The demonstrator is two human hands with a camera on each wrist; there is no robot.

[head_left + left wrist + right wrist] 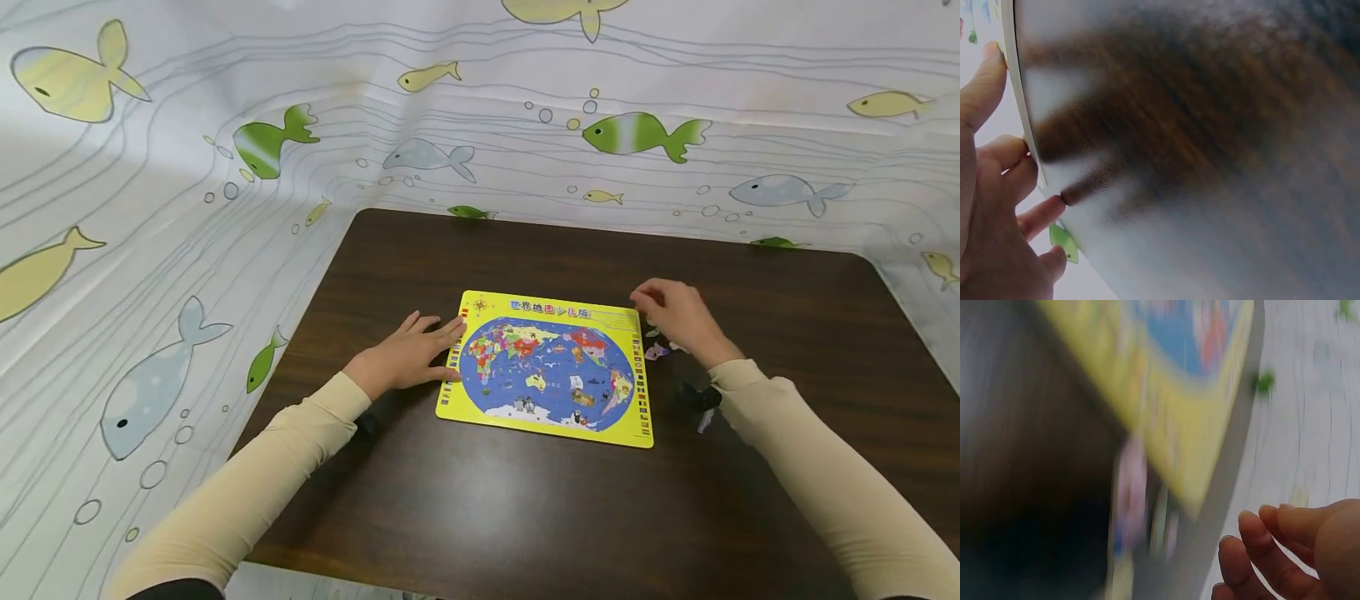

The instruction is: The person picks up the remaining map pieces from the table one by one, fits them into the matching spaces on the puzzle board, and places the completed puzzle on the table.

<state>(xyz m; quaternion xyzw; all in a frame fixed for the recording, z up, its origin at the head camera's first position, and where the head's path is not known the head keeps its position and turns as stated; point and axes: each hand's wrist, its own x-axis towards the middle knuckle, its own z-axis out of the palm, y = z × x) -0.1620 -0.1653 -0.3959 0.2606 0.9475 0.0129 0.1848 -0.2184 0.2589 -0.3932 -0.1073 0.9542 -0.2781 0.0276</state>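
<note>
A yellow-bordered children's world map board lies flat on the table. My left hand rests on its left edge with the fingers spread; in the left wrist view, the left hand reaches along the board's side. Over the board's upper right corner hovers my right hand, fingers loosely bent. In the right wrist view, the right hand has its thumb close to the index finger, and no object shows between them. Small printed pieces lie beside the board's right edge, partly hidden by this hand.
Another small piece lies under the right wrist, near a dark wrist camera. The dark wooden table meets a white fish-patterned curtain at the back and left.
</note>
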